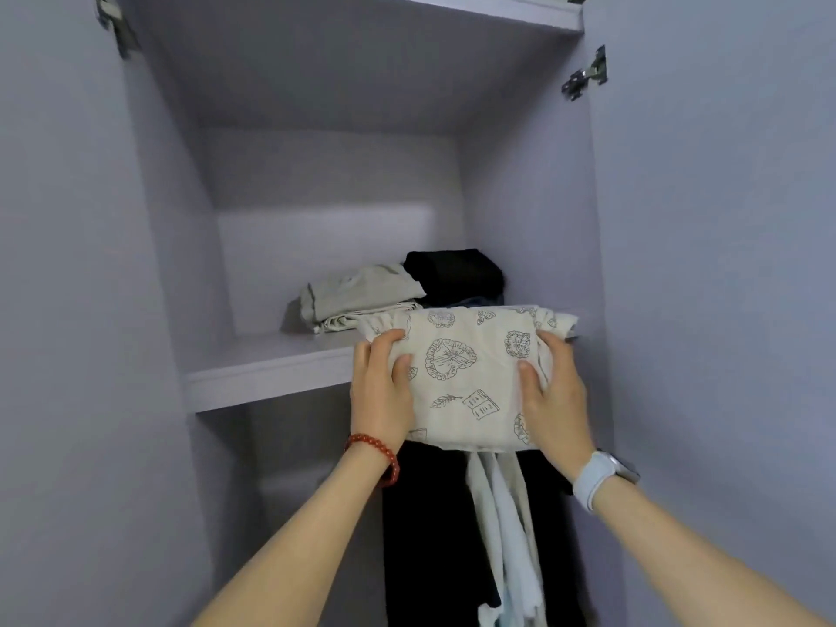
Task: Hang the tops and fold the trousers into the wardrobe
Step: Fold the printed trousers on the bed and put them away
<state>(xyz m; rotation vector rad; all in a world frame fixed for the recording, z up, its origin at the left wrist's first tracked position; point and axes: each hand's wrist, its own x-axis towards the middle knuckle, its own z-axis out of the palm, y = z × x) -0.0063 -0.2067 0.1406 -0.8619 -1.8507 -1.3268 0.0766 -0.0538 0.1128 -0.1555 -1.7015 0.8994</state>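
Hands (382, 391) gripping folded trousers (466, 377) at wardrobe shelf (267, 373)

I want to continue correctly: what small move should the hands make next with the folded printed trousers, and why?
Probably push the printed trousers, held by the left hand and right hand, forward onto the shelf; they hang over its front edge.

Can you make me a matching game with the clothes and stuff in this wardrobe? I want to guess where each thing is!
Things:
1. patterned folded trousers
2. black folded garment
3. red bead bracelet
4. pale watch

Places:
A. on the right wrist
B. held between both hands
C. at the back right of the shelf
D. on the left wrist

Pairs: 1-B, 2-C, 3-D, 4-A
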